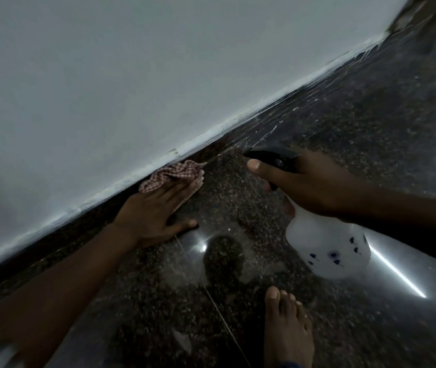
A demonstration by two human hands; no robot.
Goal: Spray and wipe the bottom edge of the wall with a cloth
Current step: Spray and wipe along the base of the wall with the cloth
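A person's left hand [155, 211] lies flat, fingers spread, pressing a red-checked cloth [174, 175] against the dark strip at the foot of the pale wall [131, 75], thumb resting on the polished speckled floor [344, 123]. To the right, the right hand [304, 179] is clamped around the black trigger head of a white spray bottle [325, 248], nozzle aimed toward the wall's base. A bare foot [288, 328] stands on the near floor.

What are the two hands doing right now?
Left hand: open, flat, pressing the checked cloth against the wall's bottom edge.
Right hand: closed around the spray bottle.
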